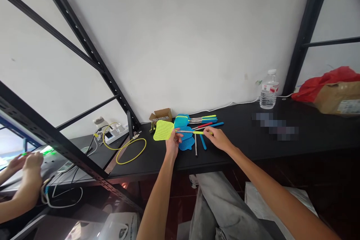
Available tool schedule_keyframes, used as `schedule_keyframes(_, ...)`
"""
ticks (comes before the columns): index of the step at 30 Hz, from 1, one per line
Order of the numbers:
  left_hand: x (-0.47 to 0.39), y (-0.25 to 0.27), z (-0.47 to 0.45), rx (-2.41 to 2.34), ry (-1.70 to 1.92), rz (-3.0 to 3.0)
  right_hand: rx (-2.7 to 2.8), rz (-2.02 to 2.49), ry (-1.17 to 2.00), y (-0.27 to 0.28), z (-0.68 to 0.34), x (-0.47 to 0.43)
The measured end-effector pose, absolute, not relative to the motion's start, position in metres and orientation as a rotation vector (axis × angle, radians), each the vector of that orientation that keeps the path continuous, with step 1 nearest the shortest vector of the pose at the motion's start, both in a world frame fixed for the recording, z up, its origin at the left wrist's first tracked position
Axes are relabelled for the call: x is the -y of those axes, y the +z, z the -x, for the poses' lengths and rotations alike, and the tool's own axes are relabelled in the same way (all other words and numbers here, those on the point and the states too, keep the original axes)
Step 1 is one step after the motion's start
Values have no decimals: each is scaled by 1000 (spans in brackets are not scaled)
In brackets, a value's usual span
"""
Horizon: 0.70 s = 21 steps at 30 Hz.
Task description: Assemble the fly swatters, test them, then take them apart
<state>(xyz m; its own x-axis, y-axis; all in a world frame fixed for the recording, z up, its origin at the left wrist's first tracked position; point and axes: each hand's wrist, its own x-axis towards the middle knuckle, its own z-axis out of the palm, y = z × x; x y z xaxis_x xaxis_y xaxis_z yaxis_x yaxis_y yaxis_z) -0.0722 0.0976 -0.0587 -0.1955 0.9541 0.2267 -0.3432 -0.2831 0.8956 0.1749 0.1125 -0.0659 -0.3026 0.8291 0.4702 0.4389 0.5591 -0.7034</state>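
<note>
Near the centre of the frame, the person's left hand (pixel 172 143) has thumb and fingers closed on the neck of a yellow-green plastic fly swatter (pixel 163 130) with a perforated, squarish head. The right hand (pixel 216 137) is curled around the far end of its slim yellow-green handle (pixel 198 132), with no gap showing in the grip. The swatter lies across the front of the person, head to the left, above the black tabletop (pixel 242 127).

The thin silver shaft (pixel 185 131) between the hands looks the weakest part: an uneven pull or twist could bend it or strain its joint with the head. Below and behind it, the blue perforated plastic swatters (pixel 186 144) overlap, so a low sweep could snag their edges and drag the heap. A silver metal rod (pixel 196 149) points toward the front edge, and a brushing forearm might roll it off. Further left, the brown open cardboard box (pixel 163 114) stands close behind the yellow-green head, and a careless swing could knock it.
</note>
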Motion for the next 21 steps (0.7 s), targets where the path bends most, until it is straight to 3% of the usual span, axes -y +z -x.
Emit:
schedule_keyframes(12, -97, -59, 73, -898, 1671, -1009, 1608, 996, 881, -79, -180, -131)
schedule_keyframes(21, -95, -59, 73, -899, 1637, -1091, 1718, 1100, 729, -66, -183, -123)
